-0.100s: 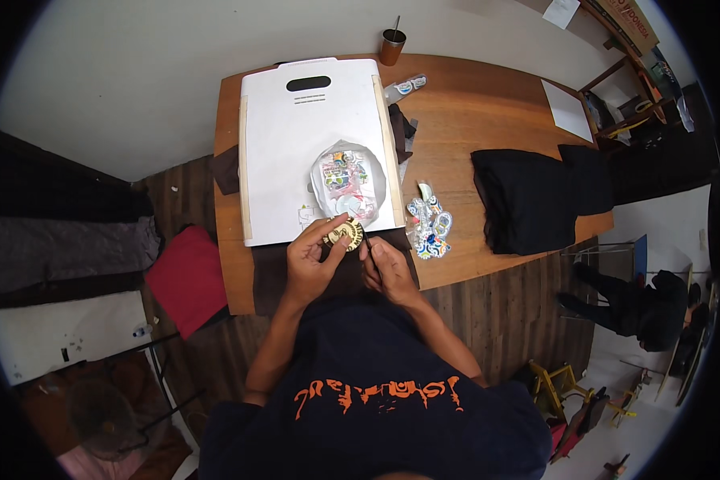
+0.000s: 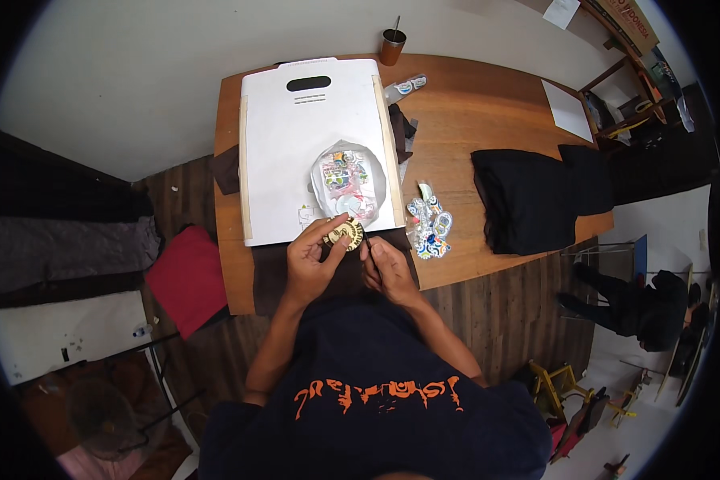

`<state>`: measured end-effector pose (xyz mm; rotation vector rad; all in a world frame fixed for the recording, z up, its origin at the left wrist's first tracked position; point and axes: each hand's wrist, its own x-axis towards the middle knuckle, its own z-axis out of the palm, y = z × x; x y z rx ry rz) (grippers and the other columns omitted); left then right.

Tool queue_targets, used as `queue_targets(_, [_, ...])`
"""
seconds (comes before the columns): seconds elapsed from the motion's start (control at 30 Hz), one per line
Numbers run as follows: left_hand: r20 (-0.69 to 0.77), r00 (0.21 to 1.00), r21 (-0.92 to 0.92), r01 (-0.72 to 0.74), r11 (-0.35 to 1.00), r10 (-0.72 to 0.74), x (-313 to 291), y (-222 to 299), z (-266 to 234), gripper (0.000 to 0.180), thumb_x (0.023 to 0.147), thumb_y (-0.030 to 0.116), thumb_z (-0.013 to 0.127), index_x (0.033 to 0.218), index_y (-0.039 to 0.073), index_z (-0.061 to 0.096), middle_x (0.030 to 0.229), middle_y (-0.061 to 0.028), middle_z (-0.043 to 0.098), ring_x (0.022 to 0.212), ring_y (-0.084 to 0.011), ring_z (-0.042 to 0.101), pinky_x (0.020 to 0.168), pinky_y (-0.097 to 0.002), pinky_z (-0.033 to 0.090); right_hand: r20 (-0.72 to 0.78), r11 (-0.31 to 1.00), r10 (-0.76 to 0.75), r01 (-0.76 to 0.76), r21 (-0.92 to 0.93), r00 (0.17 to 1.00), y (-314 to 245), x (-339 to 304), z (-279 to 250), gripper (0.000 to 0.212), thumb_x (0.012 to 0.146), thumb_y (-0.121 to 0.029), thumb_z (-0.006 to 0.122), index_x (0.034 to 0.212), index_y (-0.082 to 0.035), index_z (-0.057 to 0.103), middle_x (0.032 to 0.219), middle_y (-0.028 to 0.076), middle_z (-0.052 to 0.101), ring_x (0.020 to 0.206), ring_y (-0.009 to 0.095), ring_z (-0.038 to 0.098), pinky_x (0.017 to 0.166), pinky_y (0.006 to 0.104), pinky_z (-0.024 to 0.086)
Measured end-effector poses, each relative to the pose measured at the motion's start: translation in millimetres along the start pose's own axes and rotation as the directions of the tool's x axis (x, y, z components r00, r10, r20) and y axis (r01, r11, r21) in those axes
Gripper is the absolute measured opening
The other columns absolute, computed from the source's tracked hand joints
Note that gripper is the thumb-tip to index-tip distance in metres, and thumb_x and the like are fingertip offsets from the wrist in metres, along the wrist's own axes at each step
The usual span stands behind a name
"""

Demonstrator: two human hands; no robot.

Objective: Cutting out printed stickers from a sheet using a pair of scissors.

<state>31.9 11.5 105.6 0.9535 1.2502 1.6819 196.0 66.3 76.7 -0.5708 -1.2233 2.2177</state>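
My left hand (image 2: 310,260) is closed on a round, flat patch (image 2: 345,235) in cream and black, pinched between thumb and fingers. Close by its right edge, my right hand (image 2: 391,268) is closed around a thin dark tool (image 2: 367,242); most of it is hidden, so its kind does not show. Just beyond both hands, a round white bowl-like container (image 2: 315,186) holds colourful printed pieces and scraps. It stands on a white board (image 2: 276,160) with a slot handle at its far end. Dark brown cloth (image 2: 268,276) lies below the board.
Cut-out colourful stickers (image 2: 430,230) lie right of the board on the wooden table (image 2: 456,104). Folded black cloth (image 2: 528,200) is farther right. A brown cup (image 2: 391,48) stands at the back, near a clear packet (image 2: 406,88). Red cloth (image 2: 188,280) hangs at left.
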Motion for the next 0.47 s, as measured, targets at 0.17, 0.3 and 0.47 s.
queue_targets(0.17, [0.002, 1.0, 0.001, -0.004, 1.0, 0.004, 0.5, 0.0, -0.3, 0.036, 0.09, -0.012, 0.062, 0.126, -0.009, 0.061, 0.113, -0.011, 0.062, 0.105, -0.0135, 0.06, 0.09, -0.0227, 0.047, -0.004, 1.0, 0.005, -0.005, 0.03, 1.0, 0.4, 0.4, -0.9, 0.034, 0.108, -0.036, 0.037, 0.1, -0.005, 0.048, 0.058, -0.004, 0.034, 0.043, 0.005, 0.028, 0.041, 0.0219, 0.025])
queue_targets(0.3, [-0.003, 1.0, 0.011, -0.003, 1.0, 0.003, 1.1, 0.2, -0.9, 0.036, 0.09, -0.012, 0.062, 0.126, -0.009, 0.061, 0.113, -0.0108, 0.062, 0.104, -0.0134, 0.061, 0.089, -0.0227, 0.047, 0.0, 1.0, 0.005, -0.005, 0.018, 1.0, 1.0, 0.4, -1.4, 0.034, 0.108, -0.036, 0.038, 0.101, -0.005, 0.048, 0.058, -0.004, 0.033, 0.043, 0.005, 0.027, 0.041, 0.022, 0.025])
queue_targets(0.47, [0.006, 1.0, 0.016, -0.01, 1.0, 0.01, 1.0, 1.7, -1.1, 0.036, 0.09, -0.012, 0.062, 0.126, -0.009, 0.061, 0.114, -0.0109, 0.062, 0.105, -0.0136, 0.06, 0.089, -0.0228, 0.047, 0.001, 1.0, 0.007, -0.007, 0.017, 1.0, 1.2, 0.6, -0.3, 0.035, 0.108, -0.038, 0.039, 0.101, -0.005, 0.048, 0.058, -0.004, 0.033, 0.043, 0.005, 0.027, 0.041, 0.0222, 0.025])
